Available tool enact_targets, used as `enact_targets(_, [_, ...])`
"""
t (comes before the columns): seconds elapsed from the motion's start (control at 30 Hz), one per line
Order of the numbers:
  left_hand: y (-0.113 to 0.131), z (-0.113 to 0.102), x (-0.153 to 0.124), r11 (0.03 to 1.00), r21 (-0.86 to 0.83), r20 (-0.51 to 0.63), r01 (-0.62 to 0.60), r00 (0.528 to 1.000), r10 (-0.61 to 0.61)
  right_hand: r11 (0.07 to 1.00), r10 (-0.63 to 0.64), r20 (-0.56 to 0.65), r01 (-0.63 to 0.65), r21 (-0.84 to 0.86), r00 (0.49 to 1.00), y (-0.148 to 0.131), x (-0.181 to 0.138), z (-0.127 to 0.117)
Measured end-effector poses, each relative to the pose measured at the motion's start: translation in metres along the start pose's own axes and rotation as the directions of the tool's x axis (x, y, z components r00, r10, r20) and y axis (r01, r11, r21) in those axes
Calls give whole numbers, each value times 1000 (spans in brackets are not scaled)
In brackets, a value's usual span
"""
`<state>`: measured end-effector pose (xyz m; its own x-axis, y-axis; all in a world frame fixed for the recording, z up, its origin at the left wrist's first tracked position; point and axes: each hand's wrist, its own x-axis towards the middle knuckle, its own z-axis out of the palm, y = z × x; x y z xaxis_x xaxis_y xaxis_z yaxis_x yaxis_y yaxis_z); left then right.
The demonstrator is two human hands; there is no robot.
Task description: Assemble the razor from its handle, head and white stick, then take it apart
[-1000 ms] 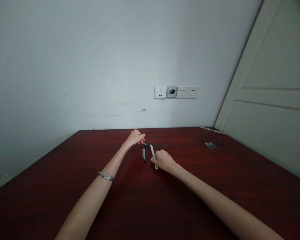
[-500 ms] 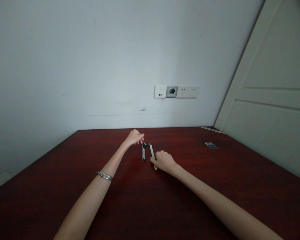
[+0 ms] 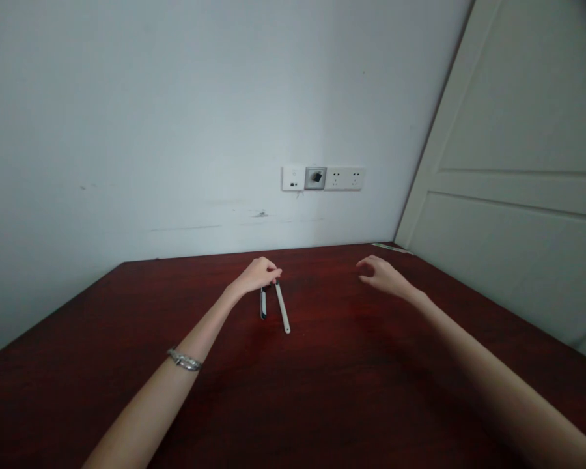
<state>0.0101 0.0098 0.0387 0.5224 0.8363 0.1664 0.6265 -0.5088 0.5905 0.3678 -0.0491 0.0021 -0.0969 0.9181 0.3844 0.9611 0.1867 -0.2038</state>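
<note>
Since the earlier frame, your right hand (image 3: 379, 273) has left the slim white handle (image 3: 282, 309) and gone off to the right, your left hand (image 3: 260, 273) has shifted from the razor-like tool (image 3: 264, 304) towards the handle's far end, and the view has swung slightly right. The white handle lies on the tabletop (image 3: 332, 365) in front of you, its near end with the small hole pointing towards you and its far end right at your left fingertips. The grey-and-black razor-like tool lies just to the left of it, the two apart at their near ends; its far part is partly hidden by your left hand. Your left thumb and fingers are drawn close together, but I cannot tell whether they grip the handle's tip or only touch it. Your right hand is over the table, well apart from both tools, fingers curved and thumb spread a little way from them, with a gap showing between; the small packet that lay around there earlier is out of sight, and I cannot tell if your hand covers it. A silvery bracelet (image 3: 184, 360) circles your left wrist. Further out, a thin pale strip (image 3: 392, 248) lies at the table's far right corner, a row of sockets (image 3: 344, 178) sits on the pale wall (image 3: 176, 117), and a panelled door (image 3: 512, 143) stands at the right.
</note>
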Motion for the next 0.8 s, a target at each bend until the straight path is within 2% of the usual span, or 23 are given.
enact_targets(0.07, [4,6,0,996,34,49,-82,996,81,1000,-23,63,23,1,998,46,3,-2])
enact_targets(0.13, [8,11,0,986,54,86,-156,985,151,1000,26,169,-27,1,985,84,5,-2])
enact_targets(0.27, [15,19,-1,975,54,129,-217,970,209,994,95,340,-105,10,935,127,6,2])
enact_targets(0.37, [16,22,-2,974,41,162,-223,963,214,989,117,429,-146,34,895,139,7,5])
enact_targets(0.5, [13,24,-2,974,33,200,-225,956,214,982,92,479,-158,99,873,139,9,5])
enact_targets(0.8, [11,23,-5,989,-55,194,-138,970,146,983,92,434,-152,107,896,132,13,4])
